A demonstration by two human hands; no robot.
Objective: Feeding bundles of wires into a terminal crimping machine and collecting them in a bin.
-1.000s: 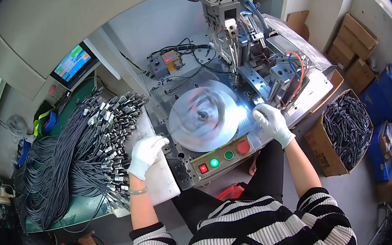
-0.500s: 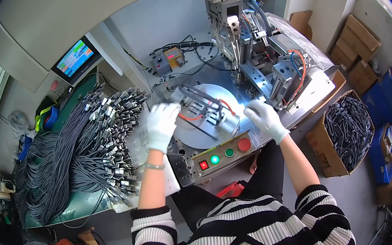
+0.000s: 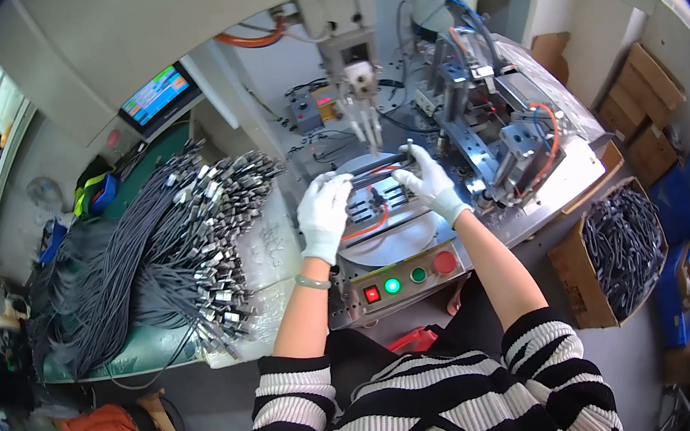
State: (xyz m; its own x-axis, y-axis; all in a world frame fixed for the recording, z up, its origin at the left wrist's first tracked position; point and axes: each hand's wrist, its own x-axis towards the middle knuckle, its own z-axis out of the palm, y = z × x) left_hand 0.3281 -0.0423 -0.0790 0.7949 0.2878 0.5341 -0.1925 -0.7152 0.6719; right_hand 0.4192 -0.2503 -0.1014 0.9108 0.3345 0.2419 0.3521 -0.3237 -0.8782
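Observation:
My gloved left hand (image 3: pixel 328 216) is at the left end of a slim dark bar (image 3: pixel 380 162), fingers bent together against it. At the bar's right end, my gloved right hand (image 3: pixel 431 183) closes its thumb and fingers. Whether the bar is a loose part or belongs to the fixture I cannot tell. Just below it lies a metal fixture (image 3: pixel 394 195) with dark slots and a red-orange tube (image 3: pixel 367 232). The fixture sits on a round metal plate (image 3: pixel 392 250). Above the far side of the plate hangs the machine's vertical head (image 3: pixel 360 80), slightly blurred.
Grey cables (image 3: pixel 130 250) with metal connectors lie heaped on the left table. A control panel (image 3: pixel 404 279) with lit buttons fronts the machine. Right of the plate stands a metal mechanism (image 3: pixel 494 132). A carton (image 3: pixel 574 273) of dark parts is at the right; a screen (image 3: pixel 158 96) is back left.
The fixture was blurred and turned at an angle; now it lies squarer before me. Both hands have moved in to the bar's ends. The machine's vertical head has shifted left over the plate.

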